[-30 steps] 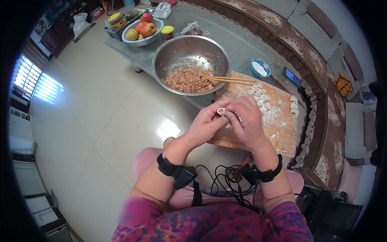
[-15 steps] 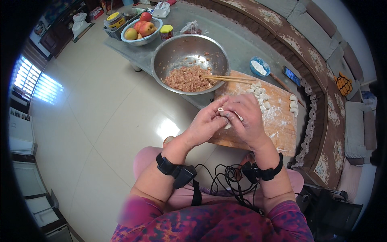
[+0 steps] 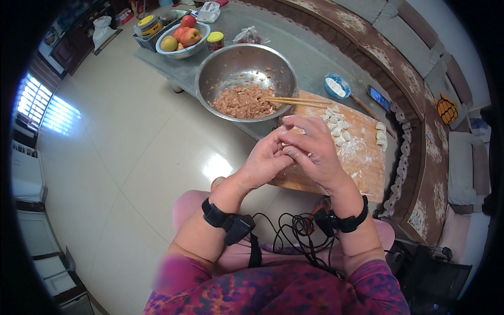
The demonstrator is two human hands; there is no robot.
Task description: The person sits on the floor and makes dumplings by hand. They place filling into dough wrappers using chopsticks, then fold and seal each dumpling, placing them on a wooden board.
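My left hand (image 3: pixel 264 161) and my right hand (image 3: pixel 315 152) meet above the near left part of a floured wooden board (image 3: pixel 367 170). Their fingers close together around a dumpling of pale dough (image 3: pixel 285 144), which they almost wholly cover. Flour whitens the fingertips. Small pieces of white dough (image 3: pixel 337 126) lie clustered on the board beyond my right hand. Along its right edge sit several folded dumplings (image 3: pixel 381 135). Past my left hand stands a big steel bowl (image 3: pixel 231 62) with minced filling (image 3: pixel 244 102); wooden chopsticks (image 3: pixel 302 101) rest across its rim.
A blue bowl of flour (image 3: pixel 336 85), a rolling pin (image 3: pixel 363 106) and a phone (image 3: pixel 378 98) lie behind the board. Farther left on the glass table (image 3: pixel 294 42) are a fruit basin (image 3: pixel 181 51), a yellow-lidded jar (image 3: pixel 215 42) and a plastic bag (image 3: pixel 248 37). Black cables (image 3: pixel 299 226) hang between my forearms.
My right fingers have risen and folded over the dumpling, hiding dough that showed before. My left hand keeps nearly the same place.
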